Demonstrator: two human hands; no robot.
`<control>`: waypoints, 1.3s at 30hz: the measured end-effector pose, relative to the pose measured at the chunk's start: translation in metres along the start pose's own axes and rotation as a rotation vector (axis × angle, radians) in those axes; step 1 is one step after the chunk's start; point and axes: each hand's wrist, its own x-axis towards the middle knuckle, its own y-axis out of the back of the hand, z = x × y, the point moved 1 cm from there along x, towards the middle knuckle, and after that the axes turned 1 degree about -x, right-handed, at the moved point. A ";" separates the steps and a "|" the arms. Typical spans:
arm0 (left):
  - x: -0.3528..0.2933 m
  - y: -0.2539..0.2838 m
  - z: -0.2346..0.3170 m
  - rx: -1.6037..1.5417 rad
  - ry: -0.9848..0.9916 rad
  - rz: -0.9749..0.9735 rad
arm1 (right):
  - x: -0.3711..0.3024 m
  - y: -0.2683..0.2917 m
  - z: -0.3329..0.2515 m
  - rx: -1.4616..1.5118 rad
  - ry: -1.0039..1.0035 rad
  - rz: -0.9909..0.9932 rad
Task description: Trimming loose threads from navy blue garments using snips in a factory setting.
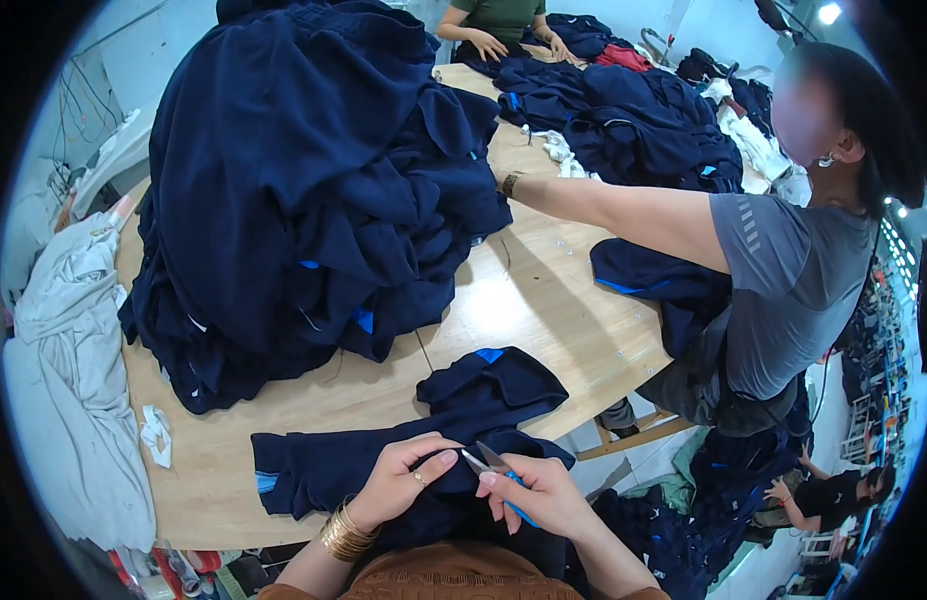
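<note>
Navy garment (463, 415) lies at the near edge of the counter (523, 290), directly before the person. At far left lies pale cloth (68, 390), then a tall navy heap (283, 170) rises farther back. The left hand (408, 485) appears to pinch the garment's edge between thumb and forefinger; any thread there is too small to tell. Just right of it, the right hand (543, 500) is curled around scissors (493, 460), blades parted. Scissor work on this piece looks under way, not finished; which heaped pieces are done, and how many are left, cannot be told.
</note>
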 end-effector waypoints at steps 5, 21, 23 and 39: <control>-0.002 0.000 -0.001 0.017 -0.025 0.038 | 0.002 -0.004 -0.006 -0.117 0.217 0.231; -0.004 -0.006 -0.016 -0.152 0.074 0.004 | 0.019 -0.024 0.013 -0.663 0.697 0.534; -0.005 -0.006 -0.015 -0.192 0.086 0.003 | 0.022 -0.024 0.015 -0.706 0.702 0.517; -0.013 -0.004 -0.013 -0.117 0.107 0.060 | 0.019 -0.024 0.009 -0.532 0.645 0.502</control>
